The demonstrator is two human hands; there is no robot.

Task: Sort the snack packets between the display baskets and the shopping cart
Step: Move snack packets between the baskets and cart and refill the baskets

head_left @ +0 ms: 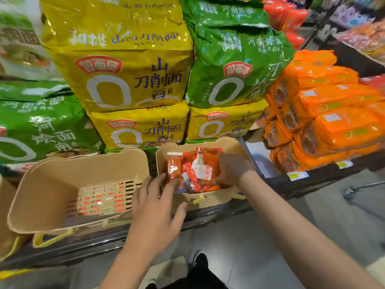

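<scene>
The snack packets (192, 170) lie heaped in the right-hand basket (233, 146), and both my hands are at that heap. My right hand (231, 168) is down inside at the pile's right edge, fingers curled into the packets; whether that grip has closed on one I cannot tell. My left hand (158, 203) comes over the near rim with fingers spread and relaxed, tips touching the long orange packet (174, 166), which stands on end, its long axis running away from me. The left-hand basket (68, 184) beside it holds nothing I can see. The cart is out of sight.
</scene>
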